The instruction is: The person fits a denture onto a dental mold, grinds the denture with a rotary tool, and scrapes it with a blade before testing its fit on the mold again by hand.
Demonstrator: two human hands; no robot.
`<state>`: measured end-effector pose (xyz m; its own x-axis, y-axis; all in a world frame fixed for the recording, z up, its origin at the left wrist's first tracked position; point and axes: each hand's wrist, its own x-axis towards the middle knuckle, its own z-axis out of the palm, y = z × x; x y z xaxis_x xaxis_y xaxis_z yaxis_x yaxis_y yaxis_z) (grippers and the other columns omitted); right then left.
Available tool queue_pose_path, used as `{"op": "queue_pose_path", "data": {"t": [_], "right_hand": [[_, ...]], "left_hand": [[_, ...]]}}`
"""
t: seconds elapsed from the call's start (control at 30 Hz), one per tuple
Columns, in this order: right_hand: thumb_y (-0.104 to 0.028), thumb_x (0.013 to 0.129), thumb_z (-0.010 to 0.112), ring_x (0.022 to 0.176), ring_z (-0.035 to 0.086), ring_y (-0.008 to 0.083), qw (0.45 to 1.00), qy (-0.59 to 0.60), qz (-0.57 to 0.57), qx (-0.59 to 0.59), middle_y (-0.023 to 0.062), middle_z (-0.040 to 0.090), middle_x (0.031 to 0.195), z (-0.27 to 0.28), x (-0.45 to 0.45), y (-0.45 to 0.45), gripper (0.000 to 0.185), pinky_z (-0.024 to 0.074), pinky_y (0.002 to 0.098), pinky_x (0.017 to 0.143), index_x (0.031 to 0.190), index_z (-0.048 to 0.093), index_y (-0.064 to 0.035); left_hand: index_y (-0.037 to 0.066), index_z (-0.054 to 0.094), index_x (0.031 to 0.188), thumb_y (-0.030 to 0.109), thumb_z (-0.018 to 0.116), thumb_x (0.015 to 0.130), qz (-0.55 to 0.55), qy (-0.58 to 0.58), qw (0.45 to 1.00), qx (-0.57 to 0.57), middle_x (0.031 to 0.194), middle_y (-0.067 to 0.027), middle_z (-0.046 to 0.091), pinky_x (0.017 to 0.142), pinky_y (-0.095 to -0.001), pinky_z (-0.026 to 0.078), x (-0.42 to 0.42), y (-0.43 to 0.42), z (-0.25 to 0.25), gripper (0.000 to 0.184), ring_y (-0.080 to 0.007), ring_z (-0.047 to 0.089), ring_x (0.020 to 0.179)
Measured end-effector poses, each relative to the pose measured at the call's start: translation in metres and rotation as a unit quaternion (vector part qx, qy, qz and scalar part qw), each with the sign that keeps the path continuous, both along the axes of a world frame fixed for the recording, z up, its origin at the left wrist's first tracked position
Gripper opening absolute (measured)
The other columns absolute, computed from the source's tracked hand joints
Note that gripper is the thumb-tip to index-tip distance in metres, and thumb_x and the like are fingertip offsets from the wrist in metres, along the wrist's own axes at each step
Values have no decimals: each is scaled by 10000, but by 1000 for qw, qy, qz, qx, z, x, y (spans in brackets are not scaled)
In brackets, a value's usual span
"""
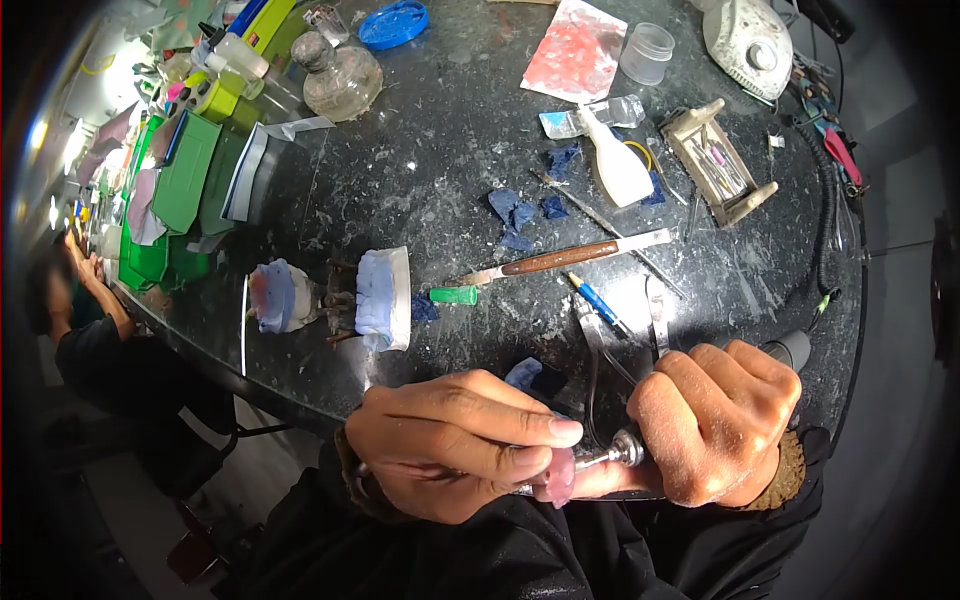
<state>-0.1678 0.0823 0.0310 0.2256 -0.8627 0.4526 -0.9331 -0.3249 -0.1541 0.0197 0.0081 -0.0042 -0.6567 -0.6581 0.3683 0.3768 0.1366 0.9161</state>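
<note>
Low in the view, my left hand (450,445) pinches a small pink translucent piece (561,477) between thumb and fingers. My right hand (715,425) is closed around a metal handpiece (625,448), whose shiny tip points left and meets the pink piece. White dust covers the right hand's knuckles. The lower edge of the pink piece shows below my left fingertips; the rest is behind them. Left of centre on the dark table stand a blue and white dental cast (382,298) and a second blue cast (283,297), with a metal frame between them.
On the table (430,190) lie a wooden-handled knife (560,258), a blue pen (597,303), a white bottle (615,160), a glass flask (340,80) and a tool holder (718,160). Green bins (185,172) stand at left. Another person's arm (100,288) shows at far left.
</note>
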Motion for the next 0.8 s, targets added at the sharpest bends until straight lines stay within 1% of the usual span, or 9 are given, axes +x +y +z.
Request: {"op": "queue_pose_path", "data": {"t": [0.2, 0.3, 0.5, 0.6, 0.7, 0.77, 0.8], "right_hand": [[-578, 683, 661, 370, 286, 83, 1000, -1, 5, -16, -36, 279, 493, -5, 1, -1, 581, 176, 233, 354, 509, 344, -123], [-579, 676, 666, 366, 280, 83, 1000, 15, 7, -20, -39, 286, 490, -5, -1, -2, 586, 171, 232, 352, 509, 346, -118], [-578, 677, 670, 362, 295, 76, 999, 15, 30, -26, -40, 290, 478, -7, -2, -6, 594, 173, 227, 348, 508, 339, -115], [-590, 672, 673, 349, 282, 74, 999, -13, 45, -19, -43, 272, 463, -9, -3, -6, 617, 164, 227, 344, 499, 318, -117], [-606, 671, 673, 335, 263, 72, 999, -1, 46, -7, -48, 247, 448, -4, -7, -7, 641, 153, 226, 341, 487, 296, -121], [-633, 624, 665, 350, 294, 93, 999, 4, 35, 8, -32, 275, 461, -3, -6, -5, 632, 179, 242, 362, 511, 329, -110], [-644, 576, 661, 371, 335, 117, 999, 11, 24, 36, -13, 318, 482, 1, -4, -1, 620, 210, 257, 383, 542, 375, -96]], "left_hand": [[-12, 667, 761, -131, 676, 696, 10, 10, 1000, -24, 893, -162, 659, 613, -269, 565, -3, -1, -1, 136, -220, 661, 765], [15, 636, 765, -141, 654, 631, 7, 27, 997, -79, 853, -171, 667, 552, -274, 558, -4, -7, -8, 206, -253, 666, 701], [11, 633, 737, -153, 644, 612, 11, 28, 997, -65, 836, -165, 670, 566, -276, 566, -4, -7, -8, 207, -246, 668, 692], [16, 629, 735, -160, 647, 613, 16, 30, 998, -52, 824, -155, 672, 566, -277, 572, -4, -5, -8, 215, -242, 672, 688], [26, 621, 753, -161, 658, 614, 22, 14, 998, -59, 814, -144, 675, 564, -277, 575, -5, -4, -5, 236, -237, 675, 685], [32, 615, 768, -156, 668, 614, 24, 21, 997, -69, 815, -143, 675, 565, -274, 575, -5, -4, -7, 249, -234, 675, 685], [35, 612, 776, -154, 673, 614, 25, 24, 997, -75, 815, -142, 675, 565, -273, 575, -5, -4, -7, 256, -233, 676, 685]]}}
